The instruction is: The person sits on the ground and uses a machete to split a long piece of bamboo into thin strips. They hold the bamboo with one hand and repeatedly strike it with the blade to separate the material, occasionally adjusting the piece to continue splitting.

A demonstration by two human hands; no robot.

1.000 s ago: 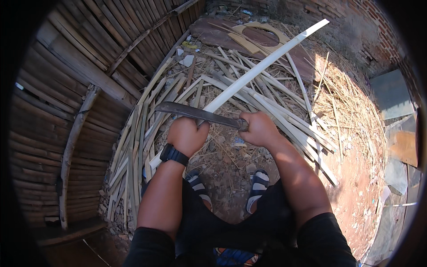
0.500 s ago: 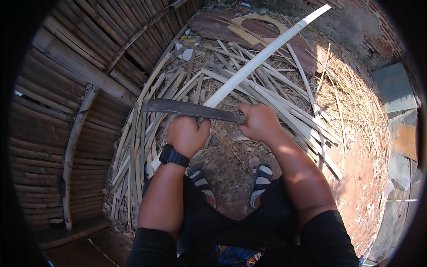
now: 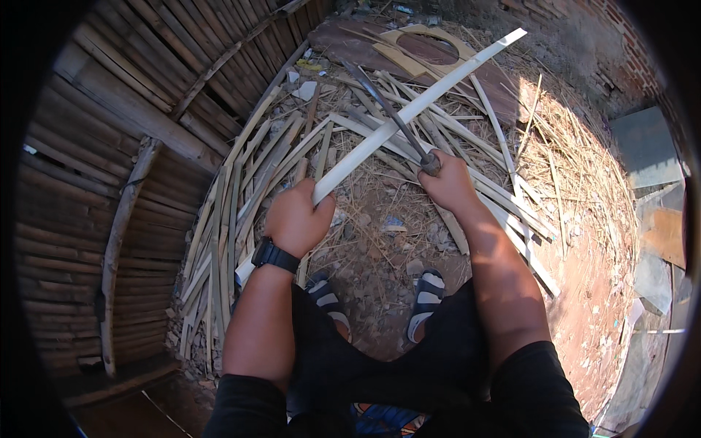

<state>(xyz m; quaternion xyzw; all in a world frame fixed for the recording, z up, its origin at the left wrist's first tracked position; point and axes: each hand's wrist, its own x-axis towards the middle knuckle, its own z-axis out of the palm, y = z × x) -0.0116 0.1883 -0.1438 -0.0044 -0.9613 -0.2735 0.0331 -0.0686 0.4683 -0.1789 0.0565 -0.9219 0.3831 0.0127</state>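
Observation:
A long pale bamboo strip slants from the lower left up to the far right. My left hand is closed round its near end, and a dark watch band sits on that wrist. In my right hand is the handle of a machete, whose dark blade points away and to the left. The blade crosses the strip near its middle; whether the two touch I cannot tell. My right fingers are wrapped round the handle, partly hidden behind the back of the hand.
Split bamboo strips lie heaped on the ground ahead and to the left. A bamboo-slat wall rises on the left. A board with a round hole lies at the back, and straw and shavings cover the right. My sandalled feet stand on rubble.
The machete has swung from lying crosswise over the strip's near end to pointing away, with my right hand moving slightly right. My left hand and the strip have shifted a little nearer and left.

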